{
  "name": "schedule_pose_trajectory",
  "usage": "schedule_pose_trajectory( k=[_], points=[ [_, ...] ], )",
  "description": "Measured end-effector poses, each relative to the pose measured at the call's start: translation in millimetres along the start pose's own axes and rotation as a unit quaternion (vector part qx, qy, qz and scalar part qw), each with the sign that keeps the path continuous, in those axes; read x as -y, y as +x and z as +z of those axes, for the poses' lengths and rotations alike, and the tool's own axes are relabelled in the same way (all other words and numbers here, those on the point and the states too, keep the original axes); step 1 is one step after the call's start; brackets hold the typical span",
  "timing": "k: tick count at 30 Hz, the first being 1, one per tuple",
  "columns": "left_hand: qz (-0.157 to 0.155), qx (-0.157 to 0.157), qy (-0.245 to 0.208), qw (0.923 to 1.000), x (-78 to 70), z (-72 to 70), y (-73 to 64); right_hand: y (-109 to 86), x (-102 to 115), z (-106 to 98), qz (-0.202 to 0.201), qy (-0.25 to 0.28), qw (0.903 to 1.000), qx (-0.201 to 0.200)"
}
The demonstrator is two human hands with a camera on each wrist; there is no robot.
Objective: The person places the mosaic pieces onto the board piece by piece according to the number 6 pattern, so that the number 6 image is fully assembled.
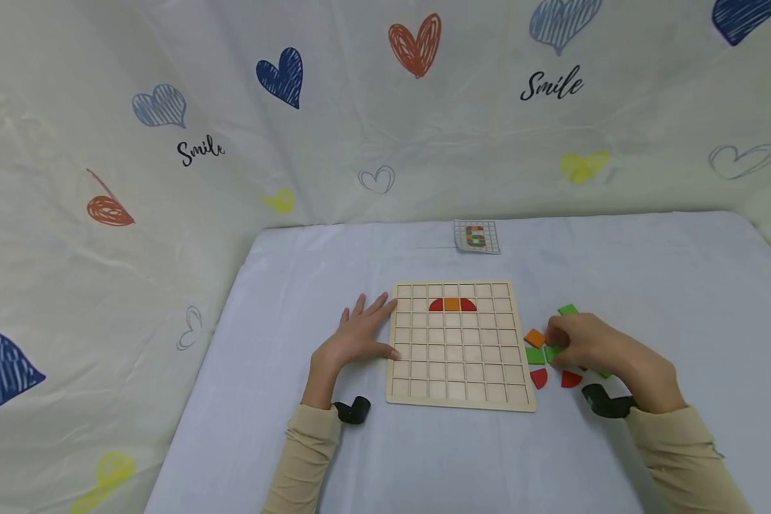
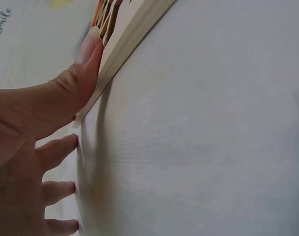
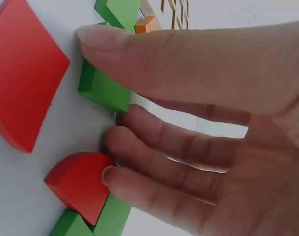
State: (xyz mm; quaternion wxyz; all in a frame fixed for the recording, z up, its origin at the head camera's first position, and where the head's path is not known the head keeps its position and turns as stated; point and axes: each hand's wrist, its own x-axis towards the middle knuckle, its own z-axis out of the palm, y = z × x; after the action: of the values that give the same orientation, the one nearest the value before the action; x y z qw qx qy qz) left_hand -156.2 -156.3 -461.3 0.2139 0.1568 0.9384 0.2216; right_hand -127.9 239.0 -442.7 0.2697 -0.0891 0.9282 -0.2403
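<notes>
My left hand (image 1: 353,339) has its fingers spread at the left edge of a square wooden grid board (image 1: 453,353). In the left wrist view the thumb (image 2: 88,59) rests on the board's rim. A red quarter-round block (image 1: 436,305), an orange square block (image 1: 452,305) and another red quarter-round block (image 1: 468,305) sit side by side in an upper row of cells. Right of the board, my right hand (image 1: 594,346) pinches a green square block (image 3: 107,88) low at the table, its thumb over one side and fingers curled behind.
Loose blocks lie around the right hand: an orange square (image 1: 535,338), a green square (image 1: 535,355), red quarter-rounds (image 1: 539,378) and several other pieces. A card (image 1: 477,237) printed with a coloured grid figure lies behind the board, near the cloth's back edge.
</notes>
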Motion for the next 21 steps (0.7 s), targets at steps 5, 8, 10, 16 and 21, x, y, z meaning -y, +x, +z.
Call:
schedule_pose_trajectory(
  k=[5,8,10,16,21],
  points=[
    [-0.003,0.0,0.0,1.0,1.5,-0.3,-1.3,2.4,0.0,0.7,-0.01,0.001,0.9999,-0.005],
    [-0.005,0.001,0.0,1.0,2.6,-0.1,-1.8,2.9,-0.8,1.5,-0.014,0.006,0.9998,-0.012],
    [-0.005,0.002,-0.001,1.0,3.3,0.1,-2.0,2.7,-2.0,1.9,-0.014,0.016,0.9997,-0.014],
    [0.004,-0.001,-0.012,0.9999,3.4,0.3,-1.6,1.6,-8.4,0.9,-0.038,0.025,0.9987,-0.024],
    [0.008,-0.004,-0.008,0.9999,2.9,-0.2,-1.0,1.3,-9.7,-0.8,-0.049,0.03,0.9983,-0.012]
  ],
)
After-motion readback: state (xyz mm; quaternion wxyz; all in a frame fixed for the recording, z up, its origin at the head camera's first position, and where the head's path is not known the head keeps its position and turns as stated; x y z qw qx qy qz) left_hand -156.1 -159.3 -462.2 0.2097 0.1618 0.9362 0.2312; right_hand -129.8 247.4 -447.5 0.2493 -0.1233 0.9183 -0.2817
